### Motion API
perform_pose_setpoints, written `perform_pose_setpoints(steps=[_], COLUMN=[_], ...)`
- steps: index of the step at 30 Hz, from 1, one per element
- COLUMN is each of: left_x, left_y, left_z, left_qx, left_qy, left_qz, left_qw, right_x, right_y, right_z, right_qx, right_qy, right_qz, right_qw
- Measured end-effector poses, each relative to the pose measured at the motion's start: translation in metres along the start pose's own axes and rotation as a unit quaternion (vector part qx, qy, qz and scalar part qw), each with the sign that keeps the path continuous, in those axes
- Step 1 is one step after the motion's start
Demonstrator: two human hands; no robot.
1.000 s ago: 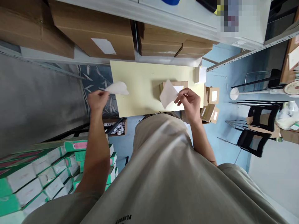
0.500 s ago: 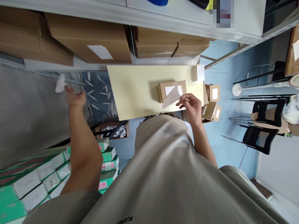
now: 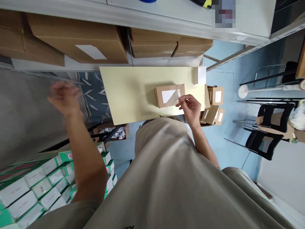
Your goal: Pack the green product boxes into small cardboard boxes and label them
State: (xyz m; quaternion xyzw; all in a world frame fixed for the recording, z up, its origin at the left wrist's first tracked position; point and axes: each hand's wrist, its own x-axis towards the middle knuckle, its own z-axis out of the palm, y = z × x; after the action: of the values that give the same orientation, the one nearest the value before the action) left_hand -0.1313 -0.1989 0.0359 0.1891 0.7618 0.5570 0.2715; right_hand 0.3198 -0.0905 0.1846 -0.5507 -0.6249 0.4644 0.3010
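Observation:
A small cardboard box (image 3: 158,97) with a white label (image 3: 168,96) on its top lies on the pale yellow tabletop (image 3: 128,95). Thumb and fingers of my right hand (image 3: 190,109) pinch the edge of a thin translucent sheet (image 3: 173,100), which slants over the right part of that label. Whether the sheet touches the box I cannot tell. Off the left end of the table, my left hand (image 3: 65,97) is raised above the floor, blurred, with fingers stretched apart and nothing seen in them. A white block or stack (image 3: 201,75) sits at the table's far right corner.
Large cartons (image 3: 78,41) fill the shelf behind the table. White strips (image 3: 89,95) litter a dark area at left, near a carton of scraps (image 3: 111,132). Green-white boxes (image 3: 43,187) are stacked lower left. Labelled boxes (image 3: 215,95) and black chairs (image 3: 264,144) stand right.
A white piece of paper by my left hand is gone from view, and that hand has shifted left. The sheet in my right hand lies lower across the box's label. The view has shifted slightly.

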Motion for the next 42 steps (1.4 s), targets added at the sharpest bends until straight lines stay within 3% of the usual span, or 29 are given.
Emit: perform_pose_setpoints(steps=[1,3,5,6,8,11,16,18,20,23,25,27,32,37,40,42], left_x=[-0.027,-0.092,-0.156,-0.182,-0.218,-0.236,-0.233,-0.234,-0.237,-0.241,-0.244,-0.247,-0.254,-0.255,-0.257,-0.26], left_y=[0.009,0.035,0.064,0.078,0.098,0.107,0.095,0.089,0.085,0.082,0.081,0.081,0.082,0.063,0.047,0.043], left_z=[0.026,0.083,0.135,0.157,0.191,0.216,0.229,0.232,0.235,0.237,0.238,0.239,0.242,0.251,0.252,0.25], left_qx=[-0.039,-0.125,-0.188,-0.207,-0.238,-0.239,-0.16,-0.124,-0.096,-0.075,-0.068,-0.06,-0.033,-0.044,-0.087,-0.101], left_qy=[0.038,-0.079,-0.225,-0.26,-0.266,-0.198,-0.144,-0.137,-0.129,-0.13,-0.141,-0.152,-0.169,-0.146,-0.108,-0.092], left_qz=[-0.044,-0.097,-0.125,-0.132,-0.143,-0.159,-0.166,-0.163,-0.159,-0.149,-0.147,-0.149,-0.151,-0.131,-0.163,-0.19], left_qw=[0.998,0.984,0.948,0.934,0.923,0.937,0.962,0.969,0.974,0.977,0.977,0.975,0.973,0.979,0.977,0.972], right_x=[0.002,0.006,0.009,0.009,0.01,0.008,0.004,0.01,0.022,0.048,0.066,0.08,0.09,0.064,0.035,0.02], right_y=[0.002,0.006,0.012,0.016,0.026,0.042,0.062,0.068,0.074,0.084,0.09,0.096,0.102,0.089,0.077,0.072], right_z=[0.002,0.004,0.005,0.005,0.004,0.002,-0.009,-0.02,-0.036,-0.06,-0.073,-0.081,-0.089,-0.093,-0.094,-0.094], right_qx=[-0.023,-0.077,-0.134,-0.158,-0.192,-0.215,-0.249,-0.217,-0.158,-0.07,-0.031,-0.004,0.018,-0.024,-0.035,-0.057], right_qy=[0.01,0.013,-0.019,-0.046,-0.107,-0.178,-0.268,-0.292,-0.258,-0.145,-0.109,-0.113,-0.156,-0.188,-0.295,-0.335], right_qz=[-0.031,-0.106,-0.174,-0.197,-0.228,-0.248,-0.203,-0.168,-0.127,-0.066,-0.034,-0.016,-0.037,-0.077,-0.169,-0.232], right_qw=[0.999,0.991,0.975,0.966,0.948,0.928,0.908,0.916,0.945,0.985,0.993,0.993,0.987,0.979,0.94,0.911])
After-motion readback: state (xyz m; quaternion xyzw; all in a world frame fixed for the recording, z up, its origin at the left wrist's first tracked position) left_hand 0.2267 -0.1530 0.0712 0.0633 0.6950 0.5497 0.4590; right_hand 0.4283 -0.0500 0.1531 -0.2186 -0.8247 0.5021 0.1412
